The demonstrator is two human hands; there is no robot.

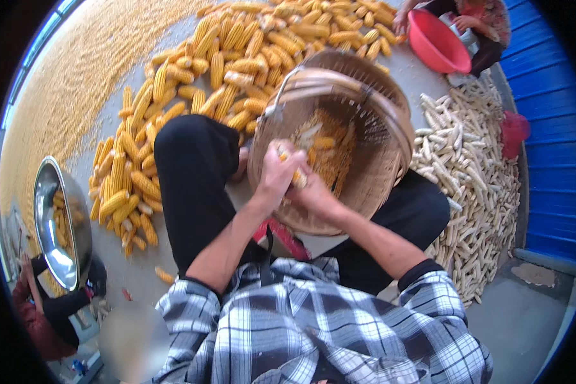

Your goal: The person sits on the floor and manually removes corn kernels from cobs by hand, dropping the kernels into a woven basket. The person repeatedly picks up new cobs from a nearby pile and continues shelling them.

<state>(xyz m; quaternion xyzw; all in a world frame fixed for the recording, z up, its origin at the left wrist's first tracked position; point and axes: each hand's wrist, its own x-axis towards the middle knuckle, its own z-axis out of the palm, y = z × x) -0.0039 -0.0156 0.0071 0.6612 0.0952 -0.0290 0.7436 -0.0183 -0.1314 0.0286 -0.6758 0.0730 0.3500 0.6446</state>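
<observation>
Both my hands grip one partly shelled corn cob (299,178) over the near side of a woven bamboo basket (369,187). My left hand (279,165) wraps its upper part, and my right hand (314,192) closes around the lower end. Yellow and whitish parts of the cob show between the fingers. Inside the basket, loose corn kernels (333,165) cover the bottom, with a pale bare cob (309,134) and a short yellow cob piece (324,142) among them. The basket tilts towards me between my knees, its wire-hung handle on the far side.
Unshelled corn ears (240,62) are heaped ahead and left, beyond them spread kernels (91,53). Bare cobs (465,192) pile up at right by a blue corrugated wall (547,144). One person sits behind a red basin (437,43), another beside a steel basin (53,230).
</observation>
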